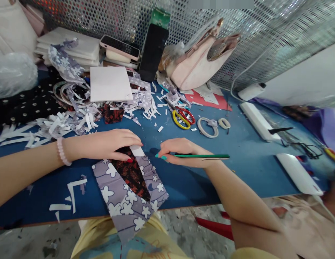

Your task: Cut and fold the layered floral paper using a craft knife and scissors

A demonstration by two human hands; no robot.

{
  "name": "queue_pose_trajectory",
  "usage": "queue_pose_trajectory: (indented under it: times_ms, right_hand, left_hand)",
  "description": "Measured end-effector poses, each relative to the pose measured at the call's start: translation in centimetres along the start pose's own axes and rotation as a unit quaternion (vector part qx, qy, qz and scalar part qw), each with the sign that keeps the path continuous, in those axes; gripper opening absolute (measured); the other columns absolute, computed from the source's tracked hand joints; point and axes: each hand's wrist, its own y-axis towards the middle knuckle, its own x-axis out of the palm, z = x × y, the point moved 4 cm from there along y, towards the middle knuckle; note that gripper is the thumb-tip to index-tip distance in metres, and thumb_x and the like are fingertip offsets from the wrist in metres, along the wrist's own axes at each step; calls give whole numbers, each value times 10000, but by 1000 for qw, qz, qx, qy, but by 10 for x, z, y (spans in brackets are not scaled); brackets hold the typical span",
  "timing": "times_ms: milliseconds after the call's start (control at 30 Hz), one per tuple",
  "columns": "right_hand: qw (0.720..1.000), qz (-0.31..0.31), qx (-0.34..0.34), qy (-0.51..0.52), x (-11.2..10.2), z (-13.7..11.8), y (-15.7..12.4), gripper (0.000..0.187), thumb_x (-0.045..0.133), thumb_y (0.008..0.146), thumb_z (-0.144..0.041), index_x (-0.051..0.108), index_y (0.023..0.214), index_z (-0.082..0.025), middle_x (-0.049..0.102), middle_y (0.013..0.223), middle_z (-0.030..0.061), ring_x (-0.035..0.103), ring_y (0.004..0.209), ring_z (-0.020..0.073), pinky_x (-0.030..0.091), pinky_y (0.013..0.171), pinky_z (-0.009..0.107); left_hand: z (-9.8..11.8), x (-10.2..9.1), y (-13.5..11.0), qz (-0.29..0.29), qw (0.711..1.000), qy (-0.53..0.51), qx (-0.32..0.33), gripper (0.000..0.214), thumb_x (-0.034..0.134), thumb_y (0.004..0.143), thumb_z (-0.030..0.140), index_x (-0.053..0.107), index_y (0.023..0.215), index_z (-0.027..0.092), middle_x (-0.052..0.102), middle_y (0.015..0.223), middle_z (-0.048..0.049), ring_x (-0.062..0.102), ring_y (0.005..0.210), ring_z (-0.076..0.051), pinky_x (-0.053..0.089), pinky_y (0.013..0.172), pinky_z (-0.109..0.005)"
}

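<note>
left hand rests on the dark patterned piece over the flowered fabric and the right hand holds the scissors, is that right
No: in the head view the right hand holds a green pen or pencil, while the scissors lie on the table. The left hand does rest on the dark patterned piece over the flowered fabric.

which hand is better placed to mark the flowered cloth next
Probably the right hand: it holds the green pen, close beside the flowered cloth. The left hand rests on the dark piece lying over that cloth, so it seems better suited to steadying.
</note>
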Motion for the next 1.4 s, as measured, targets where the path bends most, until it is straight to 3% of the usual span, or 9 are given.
queue_pose_trajectory:
  times_ms: [433, 933, 1400]
  right_hand:
    - [1000, -4, -23, 16, -2, -3, 1, 262, 434, 1039, -289, 635, 944, -149, 674, 803, 61, 603, 735, 115, 453, 672, 224]
    - [1000, -8, 15, -14, -1, 2, -3, 307, 404, 1031, -289, 604, 834, -166, 610, 703, 25, 537, 645, 110, 409, 626, 219]
    - [997, 63, -35, 15, -4, -2, -5, 217, 507, 1017, -303, 640, 934, -154, 681, 772, 51, 616, 690, 107, 479, 661, 217]
  left_hand:
    - [0, 0, 0, 0, 1000, -1, -2, 401, 583, 986, 359, 579, 1340, 170, 640, 1313, -147, 552, 1244, -252, 428, 1079, -382]
    - [1, -1, 0, -3, 1000, -4, -9, 417, 568, 993, 371, 577, 1359, 173, 631, 1344, -142, 536, 1270, -254, 411, 1099, -383]
    - [0, 1, -1, 5, 1000, 11, 4, 396, 583, 987, 340, 578, 1340, 162, 637, 1320, -152, 552, 1247, -251, 425, 1081, -374]
